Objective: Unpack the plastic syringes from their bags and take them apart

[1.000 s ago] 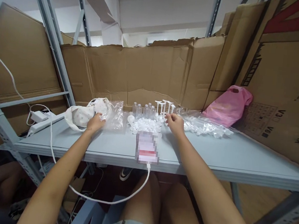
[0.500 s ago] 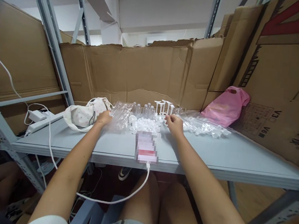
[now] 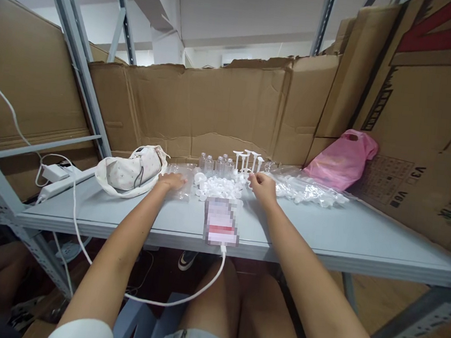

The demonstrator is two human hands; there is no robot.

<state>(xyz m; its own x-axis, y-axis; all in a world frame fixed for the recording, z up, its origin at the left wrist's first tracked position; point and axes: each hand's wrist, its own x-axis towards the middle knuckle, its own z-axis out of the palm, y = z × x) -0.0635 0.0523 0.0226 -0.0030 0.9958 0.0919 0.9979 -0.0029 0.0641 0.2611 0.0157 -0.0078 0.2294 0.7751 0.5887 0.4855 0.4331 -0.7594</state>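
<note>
My left hand (image 3: 171, 180) lies flat, fingers stretched, on a crinkled clear plastic bag (image 3: 186, 181), pressing it against the tabletop. My right hand (image 3: 263, 187) is closed in a pinch at the right of a heap of small white plastic caps (image 3: 218, 189); what sits between its fingertips is too small to make out. Several small clear bottles (image 3: 220, 167) stand behind the heap. Beside them, several white T-topped plastic pieces (image 3: 246, 162) stand upright, just beyond my right hand.
A phone (image 3: 221, 222) on a white cable lies at the table's front edge. Left are a cream fabric bag (image 3: 130, 172) and a power strip (image 3: 65, 184). Right are a clear bag of white pieces (image 3: 307, 191) and a pink plastic bag (image 3: 341, 159). Cardboard (image 3: 216, 106) walls the back.
My left hand has moved right, from the plastic bag's left edge onto its top, and the bag is now flatter. My right hand stays almost where it was.
</note>
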